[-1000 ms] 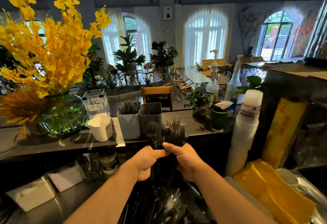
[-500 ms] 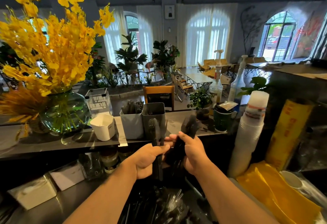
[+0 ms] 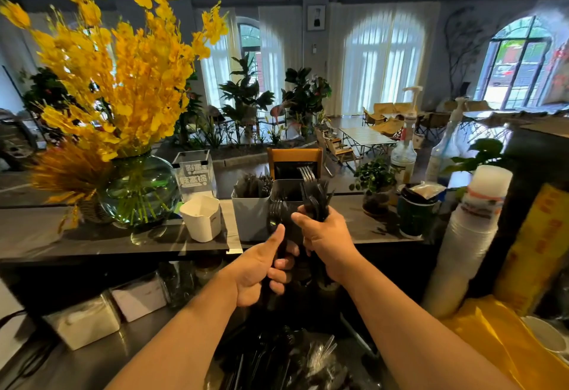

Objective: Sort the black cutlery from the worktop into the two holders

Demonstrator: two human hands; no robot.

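Right hand (image 3: 328,243): fingers clenched round a bundle of black forks (image 3: 315,198), tines up, in front of the dark holder (image 3: 284,188). Left hand (image 3: 260,271): fingers wrapped round a few black pieces (image 3: 275,220), type unclear, thumb straight. Light holder (image 3: 250,220) just left of the dark one, cutlery inside. Loose cutlery pile (image 3: 277,359) on the worktop (image 3: 92,365), between the forearms.

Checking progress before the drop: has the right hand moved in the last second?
Yes: the right hand has raised its forks, whose tips now stand above the dark holder's rim.
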